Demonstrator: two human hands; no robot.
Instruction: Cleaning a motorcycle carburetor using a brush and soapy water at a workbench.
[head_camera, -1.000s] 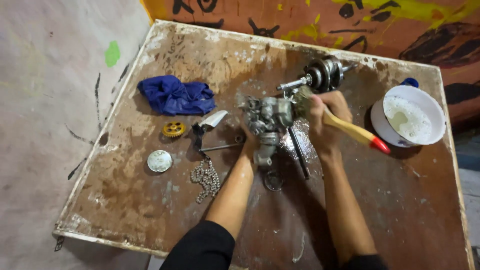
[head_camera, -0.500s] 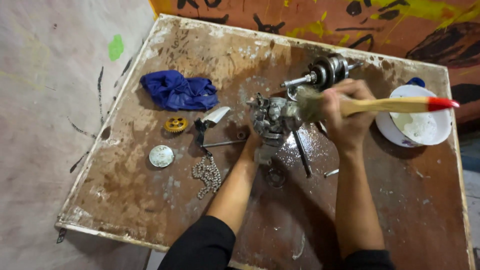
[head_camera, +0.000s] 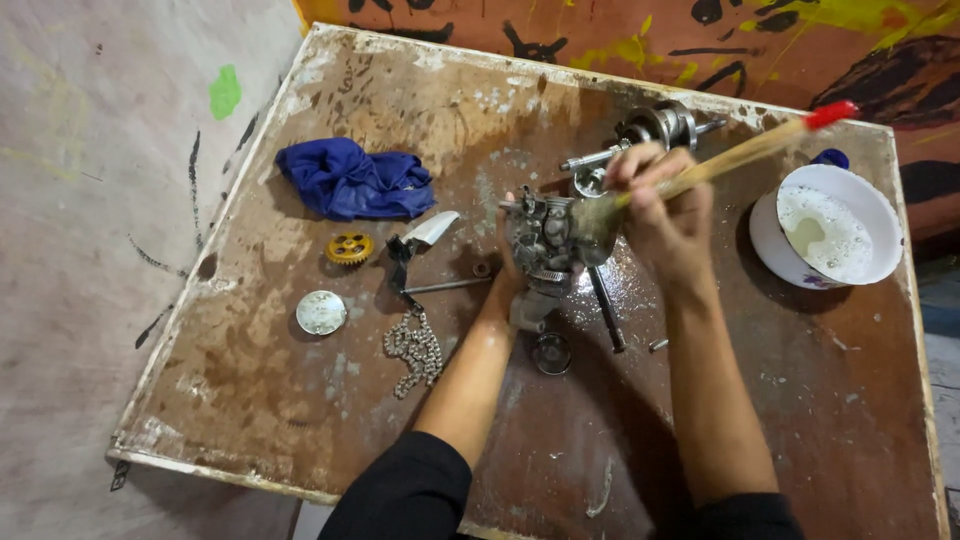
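part: small metal carburettor-like casting (head_camera: 545, 240), centre of the frame, raised just off the surface (head_camera: 300, 400), body upright with its lower stub pointing down.
left hand (head_camera: 510, 262): comes up from below, grip clamped on the back and underside of the casting; fingers mostly hidden behind it.
right hand (head_camera: 665, 215): just right of the casting, grip closed round the wooden brush (head_camera: 700, 170) near its head; bristles touch the casting's right face, red-tipped handle runs to the upper right.
handling, judged: dense for its size, rigid, no give. looks wet and probably oily, so likely slippery. thin levers and fittings stick out and could bend.
where to hold, judged: the thick main body or lower stub, not the protruding bits; a wrap grip from below suits it.
brush, judged: light, stiff handle, soft bristles; a hold near the head gives control.
bowl (head_camera: 835, 235): white, foamy pale liquid inside, right of the frame, near the right hand but apart.
shaft assembly (head_camera: 655, 128): metal, above the right hand, lies on the surface.
blue rag (head_camera: 350, 180): upper left, crumpled, soft.
yellow gear (head_camera: 349, 247): just below the rag.
round disc (head_camera: 321, 312): pale, lower left of the gear.
chain (head_camera: 412, 348): heaped left of the left forearm.
rod (head_camera: 606, 308): dark, lies below the casting.
surface state: wet and shiny beneath the casting, stained elsewhere.
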